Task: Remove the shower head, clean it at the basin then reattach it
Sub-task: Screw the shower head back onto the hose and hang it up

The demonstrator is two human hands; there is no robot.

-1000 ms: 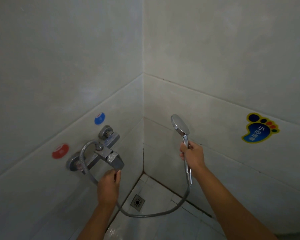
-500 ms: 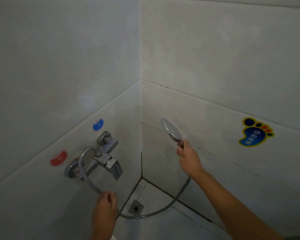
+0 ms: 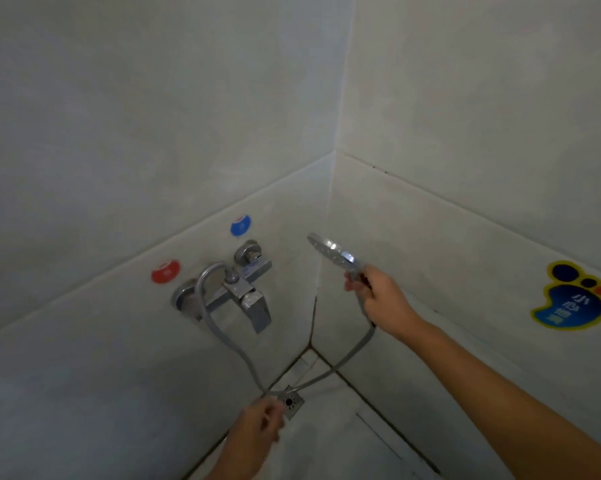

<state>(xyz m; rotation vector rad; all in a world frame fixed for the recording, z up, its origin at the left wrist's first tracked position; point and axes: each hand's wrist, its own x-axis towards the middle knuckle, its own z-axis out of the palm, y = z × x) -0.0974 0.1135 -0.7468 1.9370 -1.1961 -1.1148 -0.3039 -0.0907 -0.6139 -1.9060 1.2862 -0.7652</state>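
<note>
At the tiled shower corner, right hand (image 3: 382, 299) is raised w/ arm stretched fwd from lower right of view, fingers wrapped tight round the handle of the chrome shower head (image 3: 332, 252). Head's round face tilts up-left, close to the corner seam but apart from the wall. Metal hose (image 3: 233, 348) is on the handle's lower end, drops below the right wrist, sags toward the floor, then climbs in a loop back to the top of the wall mixer tap (image 3: 236, 292) on the left wall. Left hand (image 3: 261, 429) sits low, forearm coming up from bottom edge, fingers curled near the lowest bend of the hose; blurred, so can't tell if it actually grips the hose or just rests beside it. Square floor drain (image 3: 292, 403) lies just right of that hand, hose crossing above it. Red sticker (image 3: 165, 271) and blue sticker (image 3: 240, 225) sit on the wall above the tap's two inlets. Foot-shaped sticker (image 3: 576, 299) w/ Chinese text is on the right wall, well apart from the right hand.
</note>
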